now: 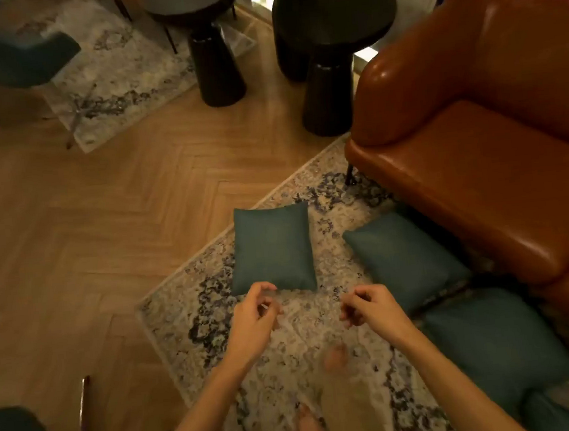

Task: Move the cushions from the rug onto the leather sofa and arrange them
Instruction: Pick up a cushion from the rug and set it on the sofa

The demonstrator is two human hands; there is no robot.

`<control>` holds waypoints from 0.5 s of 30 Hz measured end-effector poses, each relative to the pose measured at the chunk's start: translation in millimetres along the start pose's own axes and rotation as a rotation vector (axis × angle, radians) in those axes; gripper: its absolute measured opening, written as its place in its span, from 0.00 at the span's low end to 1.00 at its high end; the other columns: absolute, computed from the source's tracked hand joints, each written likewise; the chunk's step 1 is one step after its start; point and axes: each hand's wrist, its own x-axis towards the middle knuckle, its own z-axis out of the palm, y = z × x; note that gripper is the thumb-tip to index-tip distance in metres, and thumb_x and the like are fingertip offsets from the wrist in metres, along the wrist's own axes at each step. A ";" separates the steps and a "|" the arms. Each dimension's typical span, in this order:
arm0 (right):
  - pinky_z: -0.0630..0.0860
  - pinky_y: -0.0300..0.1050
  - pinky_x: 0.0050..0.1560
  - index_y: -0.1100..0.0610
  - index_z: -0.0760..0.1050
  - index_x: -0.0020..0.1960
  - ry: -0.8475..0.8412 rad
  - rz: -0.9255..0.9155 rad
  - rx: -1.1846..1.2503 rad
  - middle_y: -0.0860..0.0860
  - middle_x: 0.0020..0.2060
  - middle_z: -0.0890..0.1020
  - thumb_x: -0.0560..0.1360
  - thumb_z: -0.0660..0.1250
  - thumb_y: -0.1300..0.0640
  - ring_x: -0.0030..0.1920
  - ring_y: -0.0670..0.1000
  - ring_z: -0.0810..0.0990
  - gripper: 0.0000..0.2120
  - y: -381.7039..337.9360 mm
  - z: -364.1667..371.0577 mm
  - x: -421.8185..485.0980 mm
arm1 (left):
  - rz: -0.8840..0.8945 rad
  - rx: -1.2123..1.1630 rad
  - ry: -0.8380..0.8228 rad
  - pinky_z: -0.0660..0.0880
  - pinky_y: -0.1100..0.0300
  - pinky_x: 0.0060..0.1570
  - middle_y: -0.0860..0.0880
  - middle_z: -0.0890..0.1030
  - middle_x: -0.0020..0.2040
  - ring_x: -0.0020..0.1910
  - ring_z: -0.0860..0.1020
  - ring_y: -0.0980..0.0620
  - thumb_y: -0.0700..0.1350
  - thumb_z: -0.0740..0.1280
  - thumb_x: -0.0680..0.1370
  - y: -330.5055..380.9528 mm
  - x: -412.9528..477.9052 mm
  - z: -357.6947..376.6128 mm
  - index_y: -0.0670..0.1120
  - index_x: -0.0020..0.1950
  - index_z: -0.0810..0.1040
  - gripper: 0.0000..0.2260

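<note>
Both hands, left (252, 316) & right (365, 306), are held empty w/ fingers loosely curled just near of a teal cushion (273, 249) lying flat on the rug (188, 313), w/ more cushions seen right, beside the leather sofa (497, 148).

The room is dim and warm-toned, everything tinted amber. The brightest light is a narrow glowing strip behind the black side table (334, 15), with a second patch just beside its pedestal. Glossy highlights streak the leather sofa (478, 164) on its arm and seat edge. Beyond the table, far corners fall into shadow. Straight lines bow toward the edges from the wide lens, and fine detail is soft, smeared throughout.
</note>
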 end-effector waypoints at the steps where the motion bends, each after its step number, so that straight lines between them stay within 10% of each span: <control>1: 0.76 0.39 0.31 0.63 0.78 0.35 -0.007 0.004 -0.011 0.56 0.30 0.82 0.79 0.62 0.64 0.29 0.51 0.80 0.15 4.8 2.1 16.4 | -0.008 -0.007 -0.002 0.77 0.55 0.39 0.49 0.82 0.40 0.34 0.80 0.51 0.39 0.61 0.80 -6.9 15.1 0.7 0.50 0.56 0.73 0.08; 15: 0.67 0.32 0.18 0.59 0.74 0.34 0.035 0.276 -0.058 0.49 0.22 0.78 0.78 0.59 0.69 0.18 0.41 0.74 0.15 101.2 27.6 376.8 | -0.226 0.284 -0.095 0.74 0.53 0.36 0.43 0.80 0.41 0.38 0.78 0.45 0.40 0.62 0.77 -174.4 337.5 23.8 0.46 0.58 0.74 0.11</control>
